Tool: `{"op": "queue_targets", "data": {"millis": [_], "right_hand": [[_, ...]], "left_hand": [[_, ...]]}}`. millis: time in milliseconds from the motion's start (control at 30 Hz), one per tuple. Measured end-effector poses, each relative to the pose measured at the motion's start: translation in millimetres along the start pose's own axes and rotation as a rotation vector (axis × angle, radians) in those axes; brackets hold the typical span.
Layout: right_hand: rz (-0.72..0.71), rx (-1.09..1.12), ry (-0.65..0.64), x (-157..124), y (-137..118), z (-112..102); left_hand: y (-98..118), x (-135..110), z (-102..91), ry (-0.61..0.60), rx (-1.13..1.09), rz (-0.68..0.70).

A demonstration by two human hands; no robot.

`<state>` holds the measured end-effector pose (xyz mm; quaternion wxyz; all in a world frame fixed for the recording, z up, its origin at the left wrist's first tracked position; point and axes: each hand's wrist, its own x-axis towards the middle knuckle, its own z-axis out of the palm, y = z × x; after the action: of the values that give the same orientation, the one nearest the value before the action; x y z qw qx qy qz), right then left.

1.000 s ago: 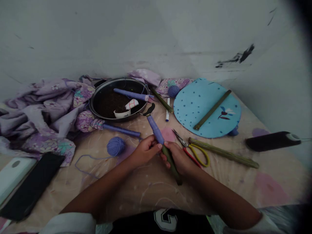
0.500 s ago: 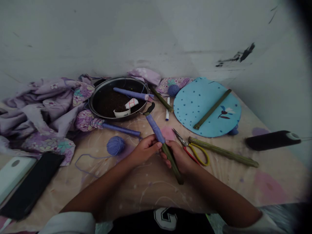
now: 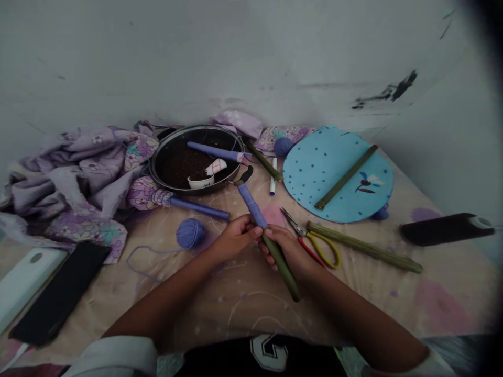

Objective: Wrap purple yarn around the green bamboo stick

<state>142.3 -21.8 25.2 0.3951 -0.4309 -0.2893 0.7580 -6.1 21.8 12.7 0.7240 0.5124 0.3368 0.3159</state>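
Both my hands hold one green stick [image 3: 283, 268] whose upper half is wrapped in purple yarn [image 3: 252, 206]. My left hand [image 3: 236, 236] pinches it at the edge of the wrapping, fingers closed. My right hand [image 3: 288, 250] grips the bare green part just below, fingers curled round it. A purple yarn ball [image 3: 190, 233] lies left of my left hand, with a loose strand trailing from it over the cloth.
Red-and-yellow pliers [image 3: 314, 243] and a long green stick [image 3: 363, 247] lie right of my hands. A round black pan [image 3: 168, 162] behind holds a wrapped stick and a white cup. Blue dotted disc [image 3: 314, 173], crumpled floral fabric [image 3: 74, 178], black phone [image 3: 58, 293], dark roller [image 3: 444, 229].
The view has shifted slightly, so everything sits a little further right. My hands keep their hold on the stick, whose lower end now points a little lower.
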Motion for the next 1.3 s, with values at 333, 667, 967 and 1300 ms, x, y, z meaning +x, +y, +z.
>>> {"op": "queue_targets", "data": {"millis": [333, 667, 967, 1300], "right_hand": [[0.055, -0.053, -0.093, 2, 2, -5], [0.228, 0.197, -0.178, 1, -2, -5], [0.126, 0.188, -0.135, 3, 3, -5], [-0.09, 0.116, -0.068, 3, 3, -5]], "left_hand": [[6, -5, 2.9, -0.042, 0.064, -0.034], [2, -5, 1.4, -0.066, 0.02, -0.004], [13, -5, -3.0, -0.07, 0.044, -0.047], [8, -1, -2.2, -0.016, -0.03, 0.032]]}}
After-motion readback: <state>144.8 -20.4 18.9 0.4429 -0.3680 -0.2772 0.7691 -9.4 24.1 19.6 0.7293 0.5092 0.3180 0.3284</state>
